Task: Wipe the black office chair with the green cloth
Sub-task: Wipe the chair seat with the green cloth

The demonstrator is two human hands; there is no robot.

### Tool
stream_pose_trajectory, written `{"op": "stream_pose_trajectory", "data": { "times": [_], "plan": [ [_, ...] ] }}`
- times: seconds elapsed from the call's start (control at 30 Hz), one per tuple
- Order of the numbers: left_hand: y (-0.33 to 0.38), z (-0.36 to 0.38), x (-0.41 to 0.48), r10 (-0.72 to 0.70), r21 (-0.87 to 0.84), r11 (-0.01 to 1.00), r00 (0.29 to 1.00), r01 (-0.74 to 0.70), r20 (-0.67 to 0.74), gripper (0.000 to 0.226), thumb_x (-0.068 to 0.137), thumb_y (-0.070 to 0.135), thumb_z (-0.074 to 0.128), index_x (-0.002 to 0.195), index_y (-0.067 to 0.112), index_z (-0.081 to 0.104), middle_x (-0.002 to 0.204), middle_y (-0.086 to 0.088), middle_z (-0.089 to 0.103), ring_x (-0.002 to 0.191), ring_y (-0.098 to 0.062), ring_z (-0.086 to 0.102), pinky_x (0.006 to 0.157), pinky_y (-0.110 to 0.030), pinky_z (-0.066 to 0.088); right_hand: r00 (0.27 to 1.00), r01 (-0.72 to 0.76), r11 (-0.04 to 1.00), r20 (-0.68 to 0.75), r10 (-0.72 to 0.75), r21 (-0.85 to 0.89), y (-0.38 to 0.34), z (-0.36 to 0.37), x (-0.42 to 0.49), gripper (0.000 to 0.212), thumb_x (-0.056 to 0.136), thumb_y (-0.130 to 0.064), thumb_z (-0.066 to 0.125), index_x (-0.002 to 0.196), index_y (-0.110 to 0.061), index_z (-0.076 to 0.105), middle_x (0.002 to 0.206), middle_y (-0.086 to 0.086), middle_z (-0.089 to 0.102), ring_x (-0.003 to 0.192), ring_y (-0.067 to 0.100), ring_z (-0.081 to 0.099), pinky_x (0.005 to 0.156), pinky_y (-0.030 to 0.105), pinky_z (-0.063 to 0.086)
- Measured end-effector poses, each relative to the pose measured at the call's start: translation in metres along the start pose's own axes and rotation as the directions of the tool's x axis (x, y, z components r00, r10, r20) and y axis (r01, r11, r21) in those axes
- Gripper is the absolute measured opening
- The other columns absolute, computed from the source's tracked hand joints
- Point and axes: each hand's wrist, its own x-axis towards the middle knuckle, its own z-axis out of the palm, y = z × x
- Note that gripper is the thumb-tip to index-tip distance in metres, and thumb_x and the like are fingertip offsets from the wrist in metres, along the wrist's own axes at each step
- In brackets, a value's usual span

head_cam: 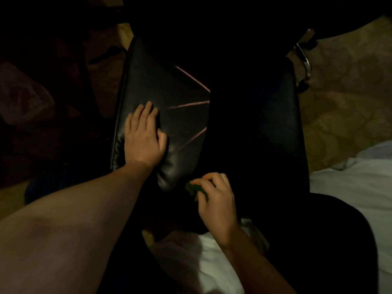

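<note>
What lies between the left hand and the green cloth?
Head view: only bare leather of the black office chair, between left hand and green cloth.

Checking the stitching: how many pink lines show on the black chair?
3, fanning out on the black office chair: an upper pink line, a middle one and a lower one, right of the left hand. The shadowed half may hide more.

Curled fingers of the right hand [216,198] are covering most of the green cloth [191,187], leaving only a crumpled edge showing. Deep shadow is swallowing the right side of the black office chair [148,81], and the frame's top edge is cutting off its far end. A pale shape [25,98] at far left is sitting too dim to identify.
</note>
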Motion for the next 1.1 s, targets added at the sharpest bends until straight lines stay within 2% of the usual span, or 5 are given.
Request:
{"op": "stream_pose_trajectory", "data": {
  "times": [0.13, 0.3, 0.7, 0.87, 1.1],
  "plan": [
    [-0.001, 0.003, 0.0, 0.001, -0.004, 1.0, 1.0, -0.001, -0.006, 0.056, 0.086, 0.025, 0.041, 0.137, 0.004, 0.05, 0.15, -0.013, 0.043, 0.141, -0.03, 0.034, 0.119, -0.045, 0.018, 0.996, -0.02, 1.0, -0.085, 0.018, -0.022, 0.006, 0.003, 0.016, 0.031, 0.07, 0.007, 0.066, 0.09, -0.015, 0.075, 0.089, 0.003, 0.059, 0.087, 0.021, 0.054, 0.076, 0.031, 0.05],
    [-0.003, 0.006, 0.001, -0.002, 0.0, 1.0, 1.0, 0.002, -0.006, 0.056, 0.086, 0.026, 0.04, 0.137, 0.005, 0.049, 0.151, -0.013, 0.042, 0.142, -0.03, 0.033, 0.119, -0.044, 0.015, 0.991, -0.054, 0.997, -0.123, 0.048, -0.049, 0.01, -0.002, 0.058, 0.027, 0.072, 0.006, 0.066, 0.087, -0.015, 0.075, 0.086, 0.004, 0.06, 0.086, 0.024, 0.054, 0.077, 0.035, 0.05],
    [-0.003, 0.007, 0.002, -0.003, 0.039, 0.999, 1.0, 0.002, 0.025, 0.058, 0.086, 0.027, 0.039, 0.138, 0.004, 0.049, 0.151, -0.013, 0.04, 0.143, -0.029, 0.032, 0.12, -0.044, 0.015, 0.986, -0.138, 0.98, -0.118, 0.122, -0.144, 0.028, -0.005, 0.17, 0.025, 0.079, 0.003, 0.06, 0.09, -0.017, 0.072, 0.095, 0.002, 0.061, 0.094, 0.021, 0.051, 0.084, 0.024, 0.042],
    [-0.003, 0.008, 0.003, -0.002, 0.056, 0.998, 0.999, 0.0, 0.035, 0.059, 0.085, 0.027, 0.039, 0.138, 0.004, 0.048, 0.152, -0.014, 0.04, 0.142, -0.03, 0.032, 0.119, -0.045, 0.016, 0.99, -0.112, 0.98, -0.109, 0.094, -0.165, 0.034, -0.006, 0.211, 0.025, 0.084, 0.002, 0.058, 0.097, -0.016, 0.071, 0.102, 0.003, 0.06, 0.101, 0.022, 0.05, 0.09, 0.028, 0.043],
    [-0.004, 0.009, 0.004, -0.005, 0.085, 0.996, 0.999, 0.001, 0.047, 0.059, 0.084, 0.027, 0.039, 0.138, 0.004, 0.048, 0.152, -0.014, 0.04, 0.142, -0.03, 0.032, 0.12, -0.043, 0.014, 0.99, -0.095, 0.974, -0.122, 0.071, -0.203, 0.036, -0.006, 0.271, 0.026, 0.088, 0.0, 0.055, 0.104, -0.013, 0.07, 0.113, 0.006, 0.059, 0.11, 0.023, 0.048, 0.093, 0.025, 0.039]
  ]
}}
